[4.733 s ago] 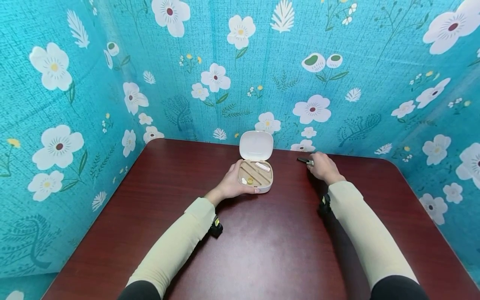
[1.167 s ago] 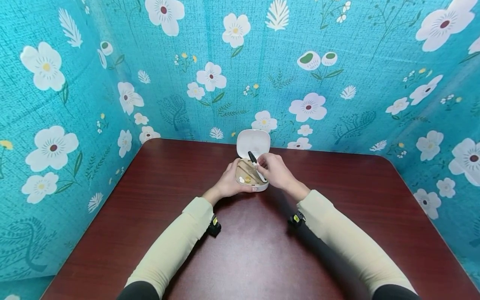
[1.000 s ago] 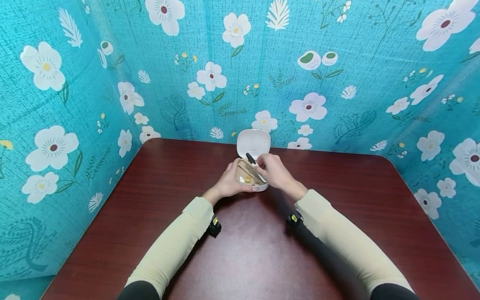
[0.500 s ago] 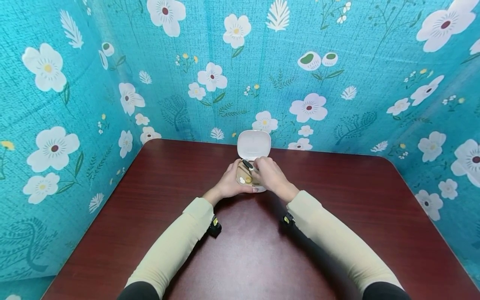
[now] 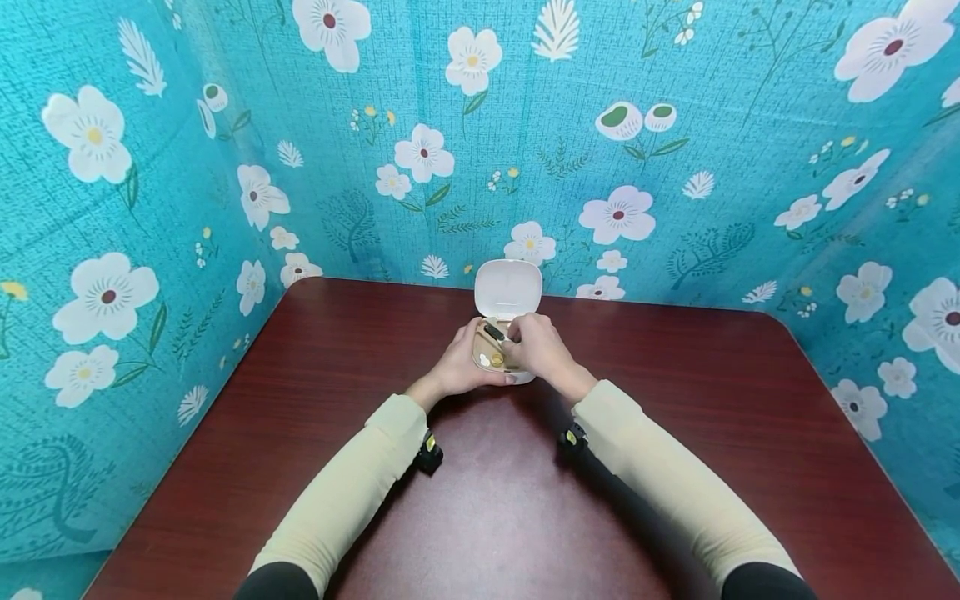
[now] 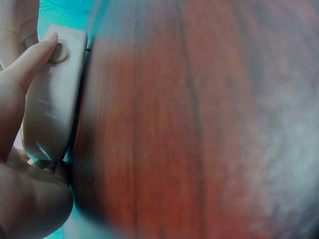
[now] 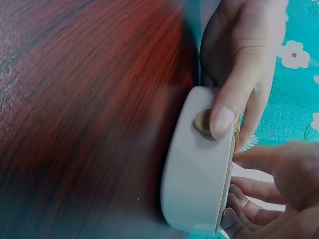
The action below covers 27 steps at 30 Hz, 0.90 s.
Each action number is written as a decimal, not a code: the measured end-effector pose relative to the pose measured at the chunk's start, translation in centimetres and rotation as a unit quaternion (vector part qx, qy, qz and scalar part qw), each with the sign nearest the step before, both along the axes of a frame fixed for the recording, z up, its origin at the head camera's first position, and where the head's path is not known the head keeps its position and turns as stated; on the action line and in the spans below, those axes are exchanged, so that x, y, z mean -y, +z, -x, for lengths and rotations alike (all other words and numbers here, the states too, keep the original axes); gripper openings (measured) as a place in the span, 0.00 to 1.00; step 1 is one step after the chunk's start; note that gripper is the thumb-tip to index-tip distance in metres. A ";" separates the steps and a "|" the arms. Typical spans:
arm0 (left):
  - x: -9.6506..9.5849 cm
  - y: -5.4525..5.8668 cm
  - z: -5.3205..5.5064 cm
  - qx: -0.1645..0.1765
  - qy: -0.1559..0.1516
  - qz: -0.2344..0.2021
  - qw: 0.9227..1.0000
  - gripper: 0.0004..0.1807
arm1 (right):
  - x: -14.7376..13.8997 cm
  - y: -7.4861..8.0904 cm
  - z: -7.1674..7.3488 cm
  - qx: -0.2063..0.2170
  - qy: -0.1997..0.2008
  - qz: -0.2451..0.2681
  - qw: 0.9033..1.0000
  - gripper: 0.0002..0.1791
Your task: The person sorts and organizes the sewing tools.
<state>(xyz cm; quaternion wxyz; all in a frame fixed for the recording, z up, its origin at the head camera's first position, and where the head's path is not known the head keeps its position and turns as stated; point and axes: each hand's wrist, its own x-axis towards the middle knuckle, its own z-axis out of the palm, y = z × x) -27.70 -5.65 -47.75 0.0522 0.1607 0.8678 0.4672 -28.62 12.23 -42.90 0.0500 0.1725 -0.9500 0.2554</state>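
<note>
A small white storage box (image 5: 525,378) with a beige divided inside stands on the table, its lid (image 5: 508,289) tipped up at the back. My left hand (image 5: 452,367) grips the box from the left, thumb along the front wall beside a round brown button (image 7: 203,122). Over the box's right half, my right hand (image 5: 542,346) pinches a short black stick-like thing with a pale end (image 5: 494,332); the fingers hide much of it. A gold ring-shaped piece (image 5: 497,359) and small white pieces (image 5: 484,360) lie in the front left of the box.
The dark red wooden table (image 5: 480,500) spreads around the box. A blue flowered curtain (image 5: 360,167) hangs close behind the table's back edge and along both sides. Each wrist carries a black camera.
From the table's right, my right hand has brought the black stick-like thing over into the box. Over the last second it has sunk lower and slightly left. My left hand keeps its grip.
</note>
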 end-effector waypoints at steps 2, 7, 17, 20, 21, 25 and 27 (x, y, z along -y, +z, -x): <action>-0.1 0.1 0.0 0.000 0.001 0.002 1.000 0.63 | -0.3 0.0 0.1 0.003 0.003 0.007 1.000 0.06; 0.0 0.3 0.1 0.001 0.001 0.011 1.000 0.67 | -1.4 1.0 0.4 -0.021 0.017 0.023 0.999 0.05; 0.6 2.2 1.6 -0.008 0.039 0.006 0.999 0.57 | -4.0 3.6 2.7 -0.034 -0.027 0.063 0.997 0.13; 0.5 3.3 2.3 -0.028 0.056 0.000 0.998 0.50 | -4.5 3.8 3.7 -0.021 -0.045 0.073 0.996 0.19; 0.5 3.7 2.6 -0.037 0.061 -0.002 0.997 0.48 | -4.6 3.9 3.9 -0.014 -0.049 0.076 0.996 0.21; 0.3 5.0 3.6 -0.058 0.078 0.000 0.995 0.44 | -4.9 4.0 4.9 0.016 -0.048 0.084 0.995 0.28; 0.2 5.4 3.9 -0.057 0.082 -0.002 0.995 0.42 | -5.1 4.1 5.2 0.033 -0.042 0.088 0.995 0.31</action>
